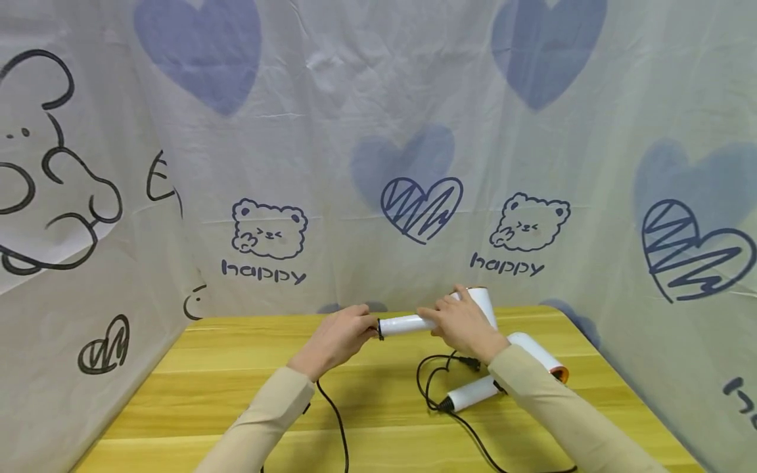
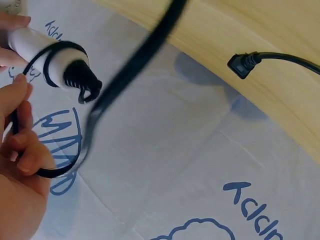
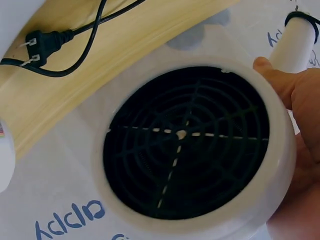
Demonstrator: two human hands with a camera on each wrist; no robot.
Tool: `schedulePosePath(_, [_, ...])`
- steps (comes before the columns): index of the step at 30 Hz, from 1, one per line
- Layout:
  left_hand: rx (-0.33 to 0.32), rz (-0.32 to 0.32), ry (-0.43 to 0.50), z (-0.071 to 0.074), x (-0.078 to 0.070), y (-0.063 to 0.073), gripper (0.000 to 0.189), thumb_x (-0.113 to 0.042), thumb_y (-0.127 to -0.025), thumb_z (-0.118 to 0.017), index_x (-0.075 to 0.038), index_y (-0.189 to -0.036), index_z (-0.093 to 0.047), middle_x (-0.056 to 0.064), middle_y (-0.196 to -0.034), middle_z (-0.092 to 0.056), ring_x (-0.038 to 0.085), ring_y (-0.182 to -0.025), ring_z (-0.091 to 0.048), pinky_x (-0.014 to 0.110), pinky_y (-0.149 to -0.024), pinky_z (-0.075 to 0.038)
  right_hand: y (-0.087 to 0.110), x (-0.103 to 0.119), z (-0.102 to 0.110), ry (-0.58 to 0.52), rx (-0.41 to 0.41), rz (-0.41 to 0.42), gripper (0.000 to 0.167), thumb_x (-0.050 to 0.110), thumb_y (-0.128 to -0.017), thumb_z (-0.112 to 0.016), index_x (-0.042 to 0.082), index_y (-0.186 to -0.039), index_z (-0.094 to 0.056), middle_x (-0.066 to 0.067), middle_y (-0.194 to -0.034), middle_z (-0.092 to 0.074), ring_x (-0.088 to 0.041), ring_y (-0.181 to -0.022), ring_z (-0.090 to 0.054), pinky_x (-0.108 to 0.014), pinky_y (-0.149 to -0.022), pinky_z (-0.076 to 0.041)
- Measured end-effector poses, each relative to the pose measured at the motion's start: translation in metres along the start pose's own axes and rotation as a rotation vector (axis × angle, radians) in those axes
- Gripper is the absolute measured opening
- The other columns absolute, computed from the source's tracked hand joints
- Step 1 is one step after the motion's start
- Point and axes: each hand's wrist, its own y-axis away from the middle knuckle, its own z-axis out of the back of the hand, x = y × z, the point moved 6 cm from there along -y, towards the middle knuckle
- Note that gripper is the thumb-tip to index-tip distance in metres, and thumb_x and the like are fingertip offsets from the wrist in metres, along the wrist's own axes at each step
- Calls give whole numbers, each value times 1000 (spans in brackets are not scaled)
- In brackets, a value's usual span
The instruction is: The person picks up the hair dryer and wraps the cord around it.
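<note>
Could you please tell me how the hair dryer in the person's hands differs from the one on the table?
The held dryer is raised in the right hand; the resting dryer lies on the table. The held dryer's cord loops around its handle end; the resting dryer's cord lies loose. Both have white bodies and black cords.

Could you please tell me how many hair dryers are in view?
2. One hair dryer is held in the right hand; the other hair dryer lies on the wooden table, partly hidden by the right sleeve.
</note>
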Motion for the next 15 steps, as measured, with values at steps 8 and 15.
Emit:
schedulePosePath(8, [10,92,222,-1,16,-7,11,-21,-91,-70,-17,-98,-77,-6,-86,-64,8,-76,-59,22,-66,-50,5,-6,2,-38,-86,106,54,34,-78,-81,30,-129,-63,4,-103,-71,-19,-98,-65,-53,-107,-31])
schedulePosePath(15, [93,245,580,-12,35,-10,19,-23,-96,-64,-15,-109,-76,0,-99,-72,10,-78,-59,25,-67,-49,10,-15,-1,-157,-188,170,54,30,-79,-81,28,-130,-63,4,-104,-70,-19,-97,-65,-51,-106,-31])
